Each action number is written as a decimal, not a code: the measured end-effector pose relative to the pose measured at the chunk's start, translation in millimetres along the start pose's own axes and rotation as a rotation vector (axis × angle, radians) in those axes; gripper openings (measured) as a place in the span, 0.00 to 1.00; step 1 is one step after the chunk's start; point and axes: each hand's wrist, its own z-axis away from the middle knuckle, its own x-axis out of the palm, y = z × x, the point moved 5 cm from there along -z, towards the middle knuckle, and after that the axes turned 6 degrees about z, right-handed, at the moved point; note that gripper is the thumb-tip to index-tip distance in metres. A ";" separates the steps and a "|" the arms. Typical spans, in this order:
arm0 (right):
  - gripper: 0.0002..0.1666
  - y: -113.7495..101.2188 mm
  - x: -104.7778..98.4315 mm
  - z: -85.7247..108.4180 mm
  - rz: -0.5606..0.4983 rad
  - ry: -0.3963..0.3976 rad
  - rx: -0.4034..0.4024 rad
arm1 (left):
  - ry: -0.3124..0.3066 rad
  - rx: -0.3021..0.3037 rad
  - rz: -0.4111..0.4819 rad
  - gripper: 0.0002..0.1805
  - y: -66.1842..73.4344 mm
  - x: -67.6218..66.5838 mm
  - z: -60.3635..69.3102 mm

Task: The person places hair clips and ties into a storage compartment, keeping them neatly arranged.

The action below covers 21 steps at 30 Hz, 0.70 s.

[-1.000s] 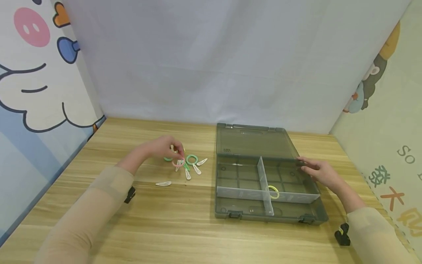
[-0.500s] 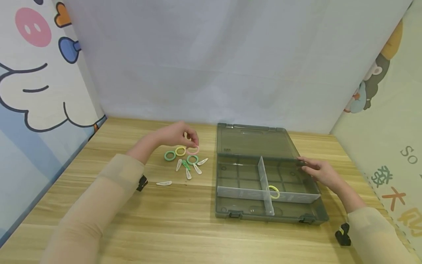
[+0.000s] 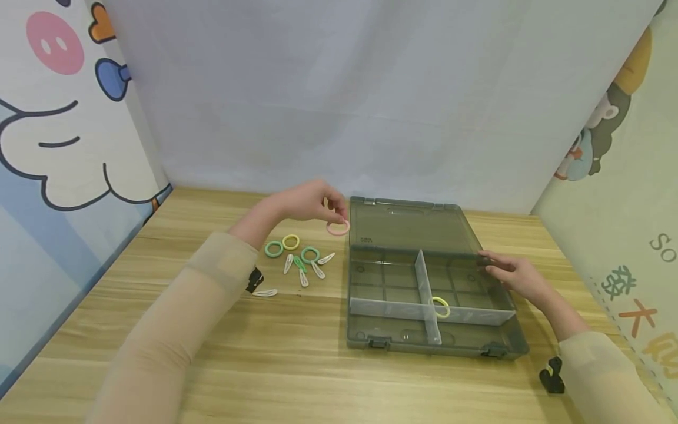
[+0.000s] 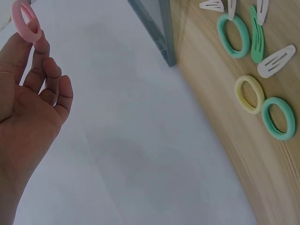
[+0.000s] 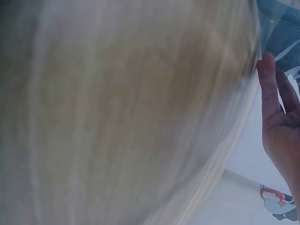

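Note:
My left hand (image 3: 312, 201) pinches a pink hair tie (image 3: 338, 233) between thumb and fingertips, above the table by the left side of the grey see-through box (image 3: 516, 347). In the left wrist view the pink hair tie (image 4: 33, 35) stands out from the fingertips. The box lies open, split by clear dividers (image 3: 392, 307). A yellow hair tie (image 3: 447, 312) sits in it, against the dividers' crossing. My right hand (image 3: 521, 281) rests at the box's right side, fingers fairly straight and touching its edge near the hinge.
Left of the box lie green hair ties (image 3: 309, 255), a yellow hair tie (image 3: 291, 242), several white snap clips (image 3: 318, 270) and a green snap clip (image 3: 299, 264). One white clip (image 3: 266, 292) lies apart, nearer the front. A pale cloth (image 3: 328, 118) hangs behind the table.
My left hand has carried the pink hair tie up and rightward from the pile to the box's left side. My right hand has stayed in place at the box.

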 end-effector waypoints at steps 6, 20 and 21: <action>0.32 -0.4 0.5 -0.5 -0.014 -0.009 -0.008 | 0.003 0.025 -0.005 0.04 17.8 -1.3 -17.0; 0.31 -1.6 -1.0 -2.4 -0.004 0.012 -0.001 | -0.010 0.043 0.011 0.03 53.4 3.9 -54.3; 0.31 -1.5 -0.9 -2.9 -0.009 0.013 0.003 | -0.012 0.045 0.007 0.04 55.9 4.8 -56.9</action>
